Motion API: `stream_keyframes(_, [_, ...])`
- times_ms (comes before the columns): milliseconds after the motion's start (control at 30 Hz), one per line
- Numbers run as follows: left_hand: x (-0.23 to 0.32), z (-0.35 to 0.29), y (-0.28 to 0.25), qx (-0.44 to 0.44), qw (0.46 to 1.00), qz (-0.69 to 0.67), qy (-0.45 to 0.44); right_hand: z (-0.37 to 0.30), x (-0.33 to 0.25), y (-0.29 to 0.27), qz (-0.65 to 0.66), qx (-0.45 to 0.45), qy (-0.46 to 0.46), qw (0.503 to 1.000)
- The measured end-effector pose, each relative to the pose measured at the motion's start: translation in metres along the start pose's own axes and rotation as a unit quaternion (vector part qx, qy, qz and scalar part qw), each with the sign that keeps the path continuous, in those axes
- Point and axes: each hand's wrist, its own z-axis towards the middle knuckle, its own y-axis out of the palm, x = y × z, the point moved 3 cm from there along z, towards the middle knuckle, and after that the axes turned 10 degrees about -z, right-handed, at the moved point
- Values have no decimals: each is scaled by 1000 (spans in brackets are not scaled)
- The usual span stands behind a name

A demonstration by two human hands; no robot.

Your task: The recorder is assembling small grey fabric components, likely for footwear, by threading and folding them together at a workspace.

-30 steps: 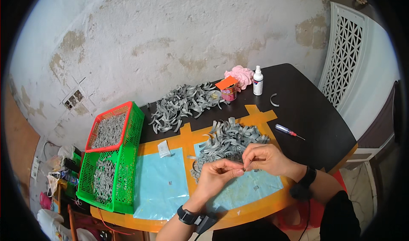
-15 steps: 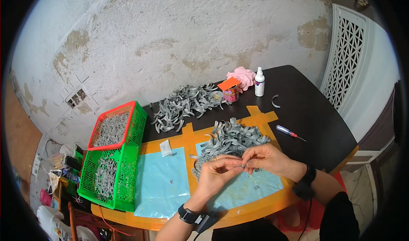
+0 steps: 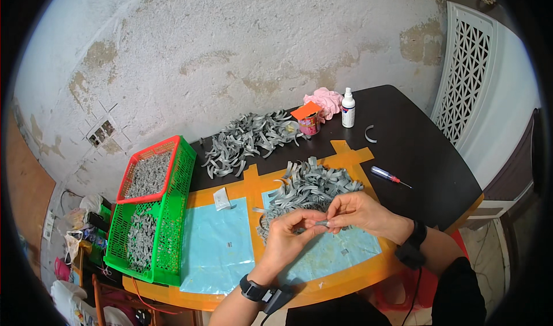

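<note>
Between the fingertips of both hands is a small grey strip, mostly covered by the fingers. My left hand pinches it from the left. My right hand is closed on its other end, thumb and forefinger together. Just beyond the hands lies a heap of curved grey strips, partly hidden behind my fingers. The hands hover over a light blue sheet that is taped to the dark table with orange tape.
A green basket and a red-rimmed basket at left hold small grey pieces. Farther back are another strip heap, a can, a pink cloth and a white spray bottle. A screwdriver lies right.
The fingers have shifted slightly around the strip, and more of its grey surface shows between the fingertips. Both hands stay in nearly the same place; the whole view has moved a little.
</note>
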Motion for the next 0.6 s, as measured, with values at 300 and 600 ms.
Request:
stream_keyframes(300, [4,3,-2,13,991,71,109,1,-1,1,19,26,-36,999])
stream_keyframes(600, [3,2,-5,28,984,116,130,1,-2,6,11,38,-12,999])
